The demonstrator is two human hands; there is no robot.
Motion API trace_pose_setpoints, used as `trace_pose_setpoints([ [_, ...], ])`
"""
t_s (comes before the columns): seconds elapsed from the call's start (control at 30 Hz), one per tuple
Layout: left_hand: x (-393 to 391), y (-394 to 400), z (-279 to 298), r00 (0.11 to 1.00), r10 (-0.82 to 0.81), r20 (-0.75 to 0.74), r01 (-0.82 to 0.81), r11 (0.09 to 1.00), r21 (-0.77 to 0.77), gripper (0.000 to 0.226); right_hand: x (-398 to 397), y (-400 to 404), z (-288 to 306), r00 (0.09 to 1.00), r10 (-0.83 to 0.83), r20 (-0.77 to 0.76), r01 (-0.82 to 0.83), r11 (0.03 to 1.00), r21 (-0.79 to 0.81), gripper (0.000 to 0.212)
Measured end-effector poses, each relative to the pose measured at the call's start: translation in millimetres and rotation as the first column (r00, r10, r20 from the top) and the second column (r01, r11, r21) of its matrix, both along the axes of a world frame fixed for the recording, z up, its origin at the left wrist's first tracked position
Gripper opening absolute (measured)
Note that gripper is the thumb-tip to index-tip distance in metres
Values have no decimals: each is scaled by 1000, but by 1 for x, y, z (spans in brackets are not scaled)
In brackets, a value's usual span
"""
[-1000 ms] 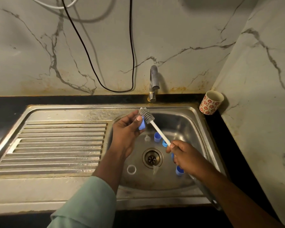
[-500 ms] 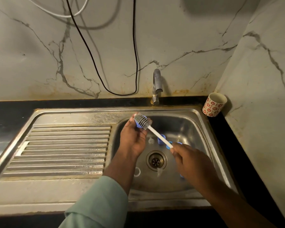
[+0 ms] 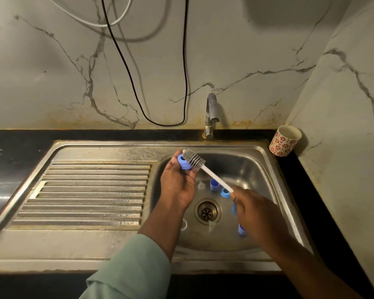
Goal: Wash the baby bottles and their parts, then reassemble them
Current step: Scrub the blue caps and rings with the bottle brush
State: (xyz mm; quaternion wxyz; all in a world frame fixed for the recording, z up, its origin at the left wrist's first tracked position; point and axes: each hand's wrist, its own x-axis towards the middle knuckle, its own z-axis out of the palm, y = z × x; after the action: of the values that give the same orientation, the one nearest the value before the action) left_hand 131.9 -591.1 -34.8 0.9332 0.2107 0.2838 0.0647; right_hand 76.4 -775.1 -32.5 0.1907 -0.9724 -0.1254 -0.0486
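Note:
My left hand (image 3: 177, 182) holds a blue bottle ring (image 3: 184, 162) over the left side of the sink basin (image 3: 255, 169). My right hand (image 3: 255, 214) grips the white handle of a bottle brush (image 3: 205, 168), whose grey bristle head lies against the ring. On the basin floor lie several blue parts: a cap (image 3: 214, 184), a ring (image 3: 225, 192) and another piece (image 3: 242, 229). Clear parts sit there too: a small teat (image 3: 201, 185), a ring (image 3: 184, 224) and a teat (image 3: 211, 226) by the drain (image 3: 207, 211).
A steel tap (image 3: 211, 115) stands behind the basin, not running. The ribbed drainboard (image 3: 91, 195) lies to the left. A flower-patterned cup (image 3: 285, 140) leans in the right corner on the black counter. Black and white cables (image 3: 160, 61) hang on the marble wall.
My left hand has turned the blue ring so it faces up more plainly. The brush head has slid left across it. The view has tilted slightly downward.

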Motion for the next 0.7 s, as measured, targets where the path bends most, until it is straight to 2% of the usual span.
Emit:
trace_pose_setpoints([
  [0.07,1,-2,2,1000,9,8,-9,1000,2,27,5,2,-1,999,-30,-10,30,999,27,24],
  [0.17,6,3,4,999,38,15,-38,999,19,27,1,1,-4,982,-34,-188,59,990,129,23],
  [0.23,4,-2,0,1000,0,28,-1,999,52,25,2,3,-3,970,-33,-240,86,973,213,23],
  [0.4,4,-3,-12,996,-74,56,69,993,91,23,5,7,-3,958,-62,-281,151,939,308,23],
  [0.47,6,2,-16,983,-161,82,144,972,186,23,6,3,-3,939,-59,-339,186,915,357,25],
  [0.53,5,-1,-22,954,-288,76,248,910,332,29,9,-3,-3,928,-56,-368,206,901,382,24],
  [0.6,5,-4,-27,930,-368,20,312,814,490,47,10,-13,-3,932,-44,-360,174,924,339,22],
  [0.7,4,-5,-38,875,-469,-117,399,564,723,72,7,-36,-7,907,-8,-422,161,931,327,27],
])
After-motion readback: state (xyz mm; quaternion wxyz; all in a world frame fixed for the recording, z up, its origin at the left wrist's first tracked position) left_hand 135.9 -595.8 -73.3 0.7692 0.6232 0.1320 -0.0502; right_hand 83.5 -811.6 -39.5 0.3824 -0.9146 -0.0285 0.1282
